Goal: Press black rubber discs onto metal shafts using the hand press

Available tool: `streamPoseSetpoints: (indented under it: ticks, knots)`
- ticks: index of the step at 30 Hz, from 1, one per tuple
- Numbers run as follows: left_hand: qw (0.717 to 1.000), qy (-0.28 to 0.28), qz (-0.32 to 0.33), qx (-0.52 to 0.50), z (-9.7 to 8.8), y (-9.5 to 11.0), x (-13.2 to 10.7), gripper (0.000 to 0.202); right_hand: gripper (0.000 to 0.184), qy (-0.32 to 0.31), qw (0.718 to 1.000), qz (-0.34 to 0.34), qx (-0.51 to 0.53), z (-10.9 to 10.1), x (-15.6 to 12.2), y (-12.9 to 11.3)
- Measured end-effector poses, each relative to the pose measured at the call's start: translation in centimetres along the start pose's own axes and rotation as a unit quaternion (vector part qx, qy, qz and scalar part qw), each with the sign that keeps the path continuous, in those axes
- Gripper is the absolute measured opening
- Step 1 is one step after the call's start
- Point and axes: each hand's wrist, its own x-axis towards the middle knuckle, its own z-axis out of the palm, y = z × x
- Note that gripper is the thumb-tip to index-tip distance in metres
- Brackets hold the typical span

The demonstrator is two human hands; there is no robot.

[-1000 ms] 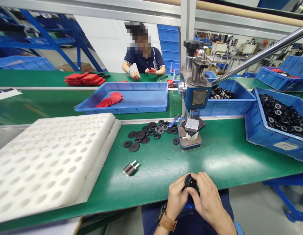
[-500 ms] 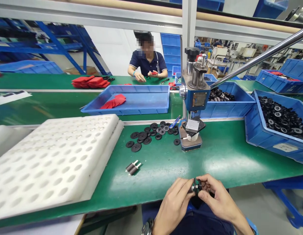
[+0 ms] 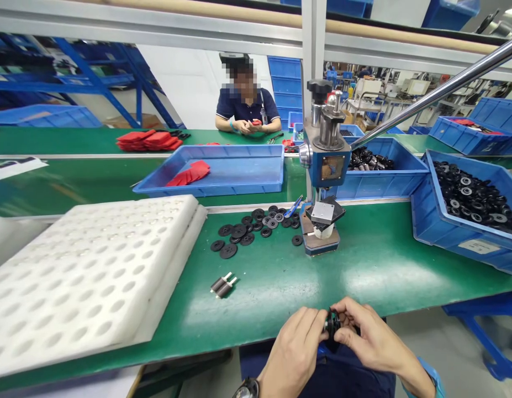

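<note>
My left hand (image 3: 293,348) and my right hand (image 3: 363,334) meet at the near edge of the green table (image 3: 363,271). Both pinch one small black round part (image 3: 332,324) between their fingertips, held edge-on just past the table's edge. Two short black pins with metal tips (image 3: 223,286) lie on the table to the left of my hands. Further back, several loose black discs (image 3: 247,229) lie scattered beside a blue hand press (image 3: 324,166).
A white foam tray with round holes (image 3: 85,276) fills the left. Blue bins of black parts stand at the right (image 3: 466,215) and behind the press (image 3: 384,166). A long steel lever (image 3: 438,91) slants overhead. Across the belt a person handles red pieces; a blue tray (image 3: 222,168) holds more.
The black part went from facing me flat to being held edge-on between both hands. My hands dropped slightly toward me, past the table's edge.
</note>
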Motion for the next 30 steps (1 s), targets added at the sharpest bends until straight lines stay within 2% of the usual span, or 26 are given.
streamPoseSetpoints:
  ticks: [6, 10, 17, 22, 26, 30]
  knots:
    - [0.998, 0.005, -0.027, -0.058, 0.9, 0.0, -0.2, 0.027, 0.02, -0.003, 1.0, -0.004, 0.025, 0.0, 0.3, 0.3]
    - [0.995, 0.005, -0.041, -0.095, 1.3, -0.2, -0.1, 0.025, 0.022, 0.018, 1.0, -0.001, -0.01, 0.0, 0.1, 0.3]
    - [0.983, -0.041, -0.075, -0.164, 0.8, -0.6, 0.0, 0.032, 0.02, 0.05, 0.999, 0.007, -0.019, 0.5, -0.4, 0.2]
    - [0.981, -0.075, -0.097, -0.149, 0.5, -1.0, -0.4, 0.029, 0.021, 0.053, 0.998, 0.019, -0.029, 1.1, -0.4, 0.2]
    - [0.989, -0.06, -0.083, -0.109, 0.7, -1.2, -0.7, 0.022, 0.025, 0.055, 0.998, 0.014, -0.035, 1.1, -0.4, 0.2]
    - [0.984, -0.056, -0.098, -0.135, 0.9, -1.2, -0.9, 0.023, 0.027, 0.063, 0.997, -0.005, -0.039, 1.1, -0.3, 0.5]
